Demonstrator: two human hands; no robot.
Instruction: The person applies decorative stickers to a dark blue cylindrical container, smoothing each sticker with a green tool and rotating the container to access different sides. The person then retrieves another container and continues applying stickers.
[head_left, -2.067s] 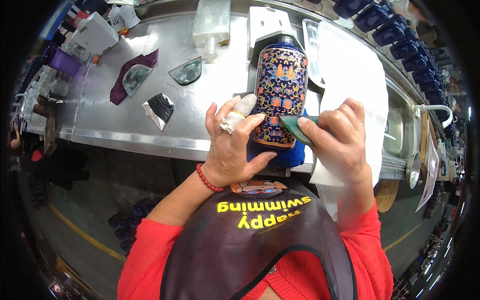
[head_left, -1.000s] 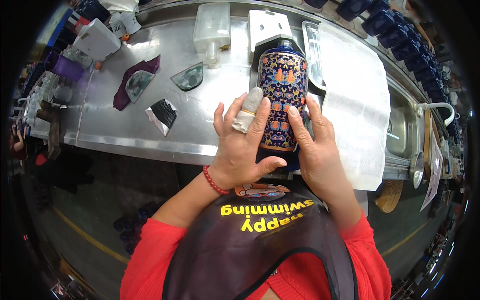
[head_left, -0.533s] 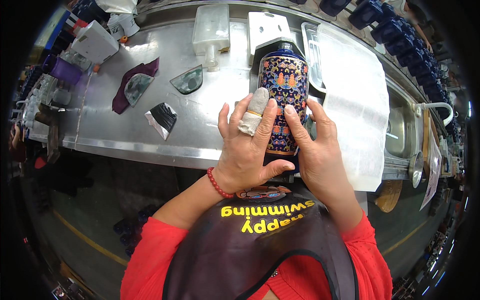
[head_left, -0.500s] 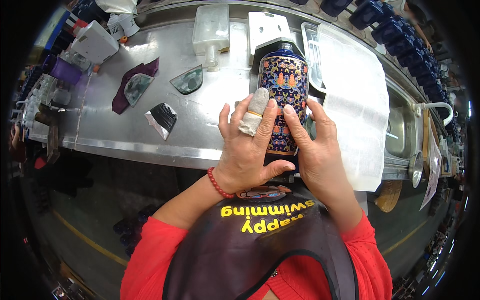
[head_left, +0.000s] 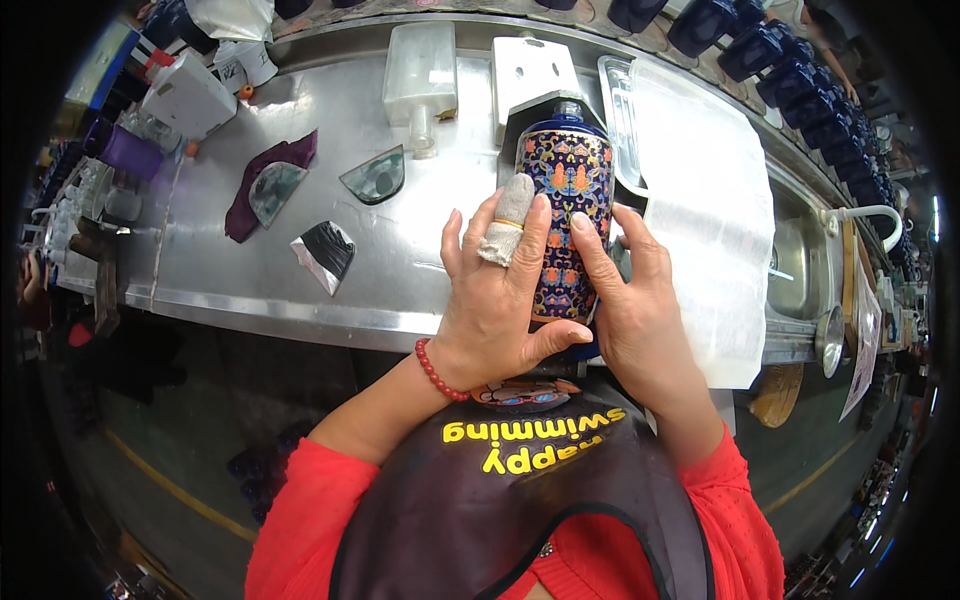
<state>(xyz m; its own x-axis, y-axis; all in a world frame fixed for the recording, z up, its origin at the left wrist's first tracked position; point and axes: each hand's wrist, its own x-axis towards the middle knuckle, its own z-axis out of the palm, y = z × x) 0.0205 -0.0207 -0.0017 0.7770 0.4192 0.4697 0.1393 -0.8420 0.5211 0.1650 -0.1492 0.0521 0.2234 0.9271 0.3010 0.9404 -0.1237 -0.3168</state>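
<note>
A dark blue bottle [head_left: 572, 182] with a colourful floral pattern lies in a dark cradle [head_left: 520, 122], its neck pointing away from me. My left hand [head_left: 500, 275] rests along its left side with spread fingers, the index fingertip on the patterned face. One finger of that hand wears a grey cloth finger cover [head_left: 515, 200] held by a yellow band. From the right, my right hand [head_left: 640, 290] lays its index finger on the pattern, the other fingers along the bottle's side. Both hands have straight, open fingers; the contact under some of them is hidden.
Left on the metal table [head_left: 390, 270] lie two half-round pieces [head_left: 375, 175], a purple cloth [head_left: 245, 205] and a black-and-silver scrap [head_left: 327, 255]. A clear bottle [head_left: 420, 70] and white block [head_left: 530, 70] stand behind. White paper [head_left: 705, 220] and a sink [head_left: 800, 260] are right.
The view has shifted slightly, so the bottle and table appear a little lower. Both hands stay on the bottle, their index fingertips slightly farther apart.
</note>
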